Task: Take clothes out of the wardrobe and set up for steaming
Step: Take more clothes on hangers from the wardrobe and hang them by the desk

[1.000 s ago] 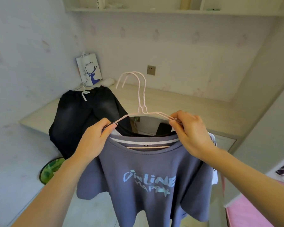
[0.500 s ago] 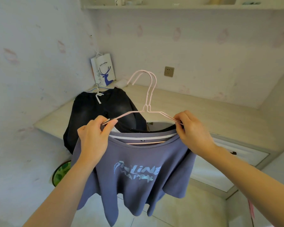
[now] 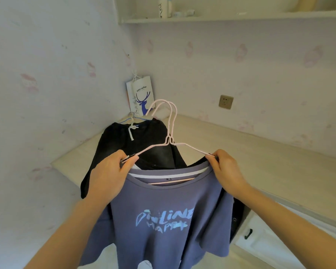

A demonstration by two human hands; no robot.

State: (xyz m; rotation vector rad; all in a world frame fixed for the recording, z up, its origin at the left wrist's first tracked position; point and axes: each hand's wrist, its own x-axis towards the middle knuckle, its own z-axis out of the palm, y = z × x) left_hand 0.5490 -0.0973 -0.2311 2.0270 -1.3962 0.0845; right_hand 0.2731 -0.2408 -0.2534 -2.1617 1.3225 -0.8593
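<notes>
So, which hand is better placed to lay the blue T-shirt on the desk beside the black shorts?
Left, probably. The left hand pinches the pink hangers just in front of the black shorts; the right hand is farther along the desk.

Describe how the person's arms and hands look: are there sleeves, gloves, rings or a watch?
Both forearms are bare as far as the picture shows; no sleeve reaches into view. The left hand and the right hand wear no gloves. No ring, watch or bracelet shows on the visible fingers or wrists. The nails look short and unpainted, though they are small in this view.
</notes>
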